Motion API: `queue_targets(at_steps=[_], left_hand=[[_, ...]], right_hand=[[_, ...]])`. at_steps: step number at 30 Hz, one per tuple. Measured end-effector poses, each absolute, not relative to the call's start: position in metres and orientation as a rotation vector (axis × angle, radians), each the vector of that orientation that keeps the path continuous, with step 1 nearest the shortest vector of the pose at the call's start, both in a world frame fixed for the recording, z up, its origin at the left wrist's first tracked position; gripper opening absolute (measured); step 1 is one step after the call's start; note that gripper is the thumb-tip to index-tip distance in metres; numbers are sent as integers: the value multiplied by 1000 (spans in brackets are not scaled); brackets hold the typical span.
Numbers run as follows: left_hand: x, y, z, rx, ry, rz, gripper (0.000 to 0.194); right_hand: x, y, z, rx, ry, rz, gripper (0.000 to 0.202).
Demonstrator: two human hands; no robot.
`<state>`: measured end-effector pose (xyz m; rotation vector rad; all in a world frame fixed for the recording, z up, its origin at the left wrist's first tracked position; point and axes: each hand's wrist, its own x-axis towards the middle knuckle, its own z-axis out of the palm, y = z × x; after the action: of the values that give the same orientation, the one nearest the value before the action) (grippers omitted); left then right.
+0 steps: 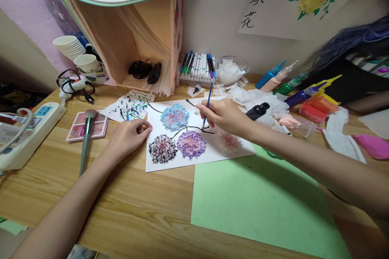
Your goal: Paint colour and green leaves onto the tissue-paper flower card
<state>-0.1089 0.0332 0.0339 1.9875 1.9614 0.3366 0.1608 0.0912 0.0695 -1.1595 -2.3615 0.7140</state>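
In the head view, my right hand (214, 113) pinches a thin blue paintbrush (209, 99), tip down at a dark painted branch on the white paper (161, 166). Curled at the paper's left edge, my left hand (130, 135) grips it with the fingertips. Raised ruffled flowers sit on the sheet: a blue-edged flower (174, 116), a black-edged flower (163, 148), a purple-edged flower (191, 145) and a pale pink flower (230, 143). Part of the sheet is hidden behind my right hand. A black bottle (257, 111) lies beyond my right wrist.
Green paper (258, 202) lies in front of the sheet. A makeup brush (87, 139) rests on a pink palette (101, 127) beside a power strip (33, 135). Behind stand markers (199, 64) and a box (121, 44); tissue scraps (252, 95) and paint bottles (288, 85) are right.
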Motion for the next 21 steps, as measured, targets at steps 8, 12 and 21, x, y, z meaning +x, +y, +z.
queue_targets(at_steps=[8, 12, 21], left_hand=[[-111, 34, 32, 2005, 1951, 359, 27], [-111, 34, 32, 2006, 1951, 359, 27], [-111, 33, 32, 2011, 1925, 400, 28]], right_hand=[[169, 71, 67, -1187, -2350, 655, 41], [171, 61, 65, -1226, -2380, 667, 37], [178, 47, 64, -1332, -2244, 593, 37]])
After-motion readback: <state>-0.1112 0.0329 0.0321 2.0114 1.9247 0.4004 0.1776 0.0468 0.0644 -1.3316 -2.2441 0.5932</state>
